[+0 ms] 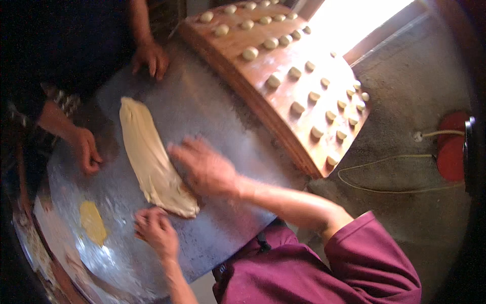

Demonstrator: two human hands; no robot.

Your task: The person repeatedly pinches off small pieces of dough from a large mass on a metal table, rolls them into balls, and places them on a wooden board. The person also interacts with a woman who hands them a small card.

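Note:
A long, flat strip of pale dough (147, 147) lies slantwise on the grey metal-looking work surface (212, 101), its near end thick and creased. On the right of the strip, my right hand (205, 164) is smeared by motion, its fingers stretched out and apart, close above the surface. My left hand (158, 233) is just off the near end of the strip, its fingers curled together. Whether anything is inside those fingers is hidden. To the left of my left hand, a small flat yellow patch (93, 223) of dough or fat rests on the shiny surface.
A raised wooden board (243, 81) at the back right carries rows of several small round dough pieces (273, 81). Across the surface are another person's hands (151, 58). A red round object (450, 147) and a pale cord (390, 190) are at the far right.

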